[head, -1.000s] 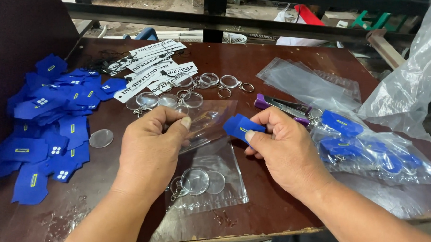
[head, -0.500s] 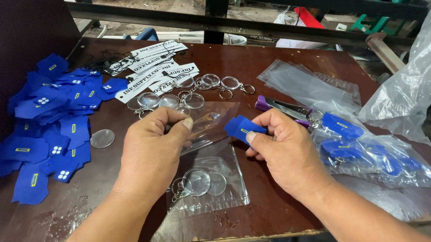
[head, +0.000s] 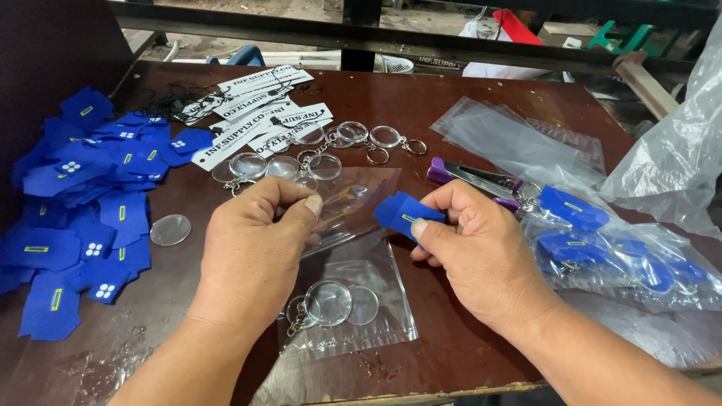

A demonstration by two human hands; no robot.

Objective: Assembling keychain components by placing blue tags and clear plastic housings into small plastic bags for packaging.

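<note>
Left hand (head: 255, 243) pinches a clear plastic sleeve (head: 353, 203), fingertips hidden beneath; right hand (head: 476, 253) grips a blue fabric tag (head: 403, 213), half concealed, long axis toward 10 o'clock, above the table (head: 479, 94) centre.

Dark reddish-brown wooden counter (head: 382, 98), surface worn and scuffed along the near edge.

Left side: loose heap of blue fabric pieces (head: 77, 207) with small yellow or white marks. One clear round disc (head: 170, 229) just right of the heap.

Far middle: white printed strips (head: 251, 113) fanned out; near them, clear round keyrings (head: 314, 156) in a cluster.

Near middle: flat clear bag (head: 356, 304) holding a round keyring.

Far right: empty clear bags (head: 518, 141) stacked. Purple-handled pliers (head: 476, 180) beside them. Right: bagged blue pieces (head: 618, 255) piled together.
</note>
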